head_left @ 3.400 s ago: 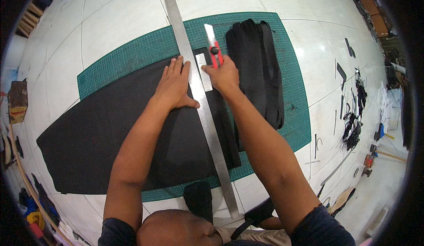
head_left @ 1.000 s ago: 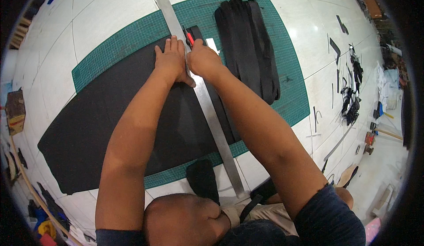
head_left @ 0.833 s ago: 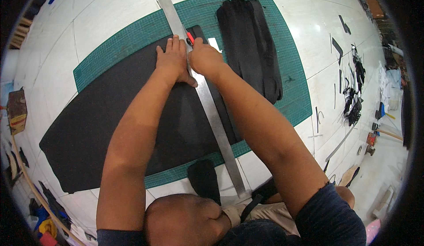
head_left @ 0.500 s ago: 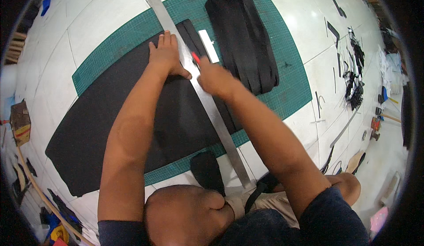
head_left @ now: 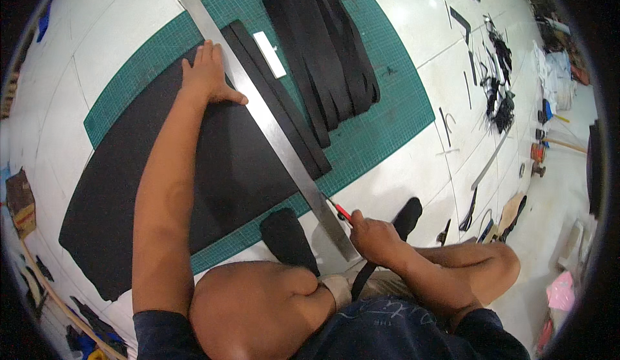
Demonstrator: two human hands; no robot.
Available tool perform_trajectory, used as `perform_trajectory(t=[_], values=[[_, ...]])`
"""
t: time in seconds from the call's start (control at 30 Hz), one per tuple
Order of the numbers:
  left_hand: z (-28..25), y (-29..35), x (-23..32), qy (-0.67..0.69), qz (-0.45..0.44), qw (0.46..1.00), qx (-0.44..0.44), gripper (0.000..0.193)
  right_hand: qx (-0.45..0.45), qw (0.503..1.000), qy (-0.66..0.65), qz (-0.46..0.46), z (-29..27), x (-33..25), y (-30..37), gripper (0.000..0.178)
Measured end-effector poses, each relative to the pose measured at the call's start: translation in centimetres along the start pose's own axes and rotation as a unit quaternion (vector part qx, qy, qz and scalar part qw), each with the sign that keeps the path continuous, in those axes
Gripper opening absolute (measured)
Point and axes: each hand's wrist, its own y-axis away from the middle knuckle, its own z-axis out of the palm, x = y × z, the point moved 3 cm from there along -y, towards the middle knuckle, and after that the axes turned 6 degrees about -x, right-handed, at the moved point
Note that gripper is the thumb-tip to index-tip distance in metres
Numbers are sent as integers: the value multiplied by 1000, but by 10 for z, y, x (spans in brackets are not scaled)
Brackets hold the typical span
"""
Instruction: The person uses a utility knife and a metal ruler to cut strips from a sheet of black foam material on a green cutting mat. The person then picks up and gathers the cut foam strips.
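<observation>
A long metal ruler (head_left: 261, 111) lies slantwise across a large sheet of black fabric (head_left: 232, 160) on a green cutting mat (head_left: 403, 118). My left hand (head_left: 208, 76) is spread flat, fingers and thumb pressing on the ruler's left edge and the fabric. Closed around a red utility knife (head_left: 343, 214), my right hand (head_left: 378, 238) is beyond the mat's near edge, the knife's tip beside the ruler's lower end. Narrow black strips (head_left: 278, 95) lie along the ruler's right side. A thick bundle of black strips (head_left: 326, 53) sits farther right.
Between strips and bundle lies a small white bar (head_left: 270, 55). Black scraps (head_left: 497, 95) are scattered on the white tiled floor to the right. My bent legs (head_left: 252, 308) and black-clad foot (head_left: 289, 237) border the mat's near side. A long wooden stick (head_left: 61, 289) lies at lower left.
My right hand has drawn the red utility knife down along the ruler toward me, off the fabric. The left hand keeps its place on the ruler. The whole view has shifted slightly.
</observation>
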Motion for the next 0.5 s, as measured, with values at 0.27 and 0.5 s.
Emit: perform_trajectory(t=[0.27, 0.5], values=[[2, 7, -16, 80, 26, 995, 50, 127, 255, 939, -221, -71, -141, -25, -87, 37], [-31, -50, -14, 163, 39, 962, 217, 54, 383, 886, -223, -134, -220, -94, -215, 38]])
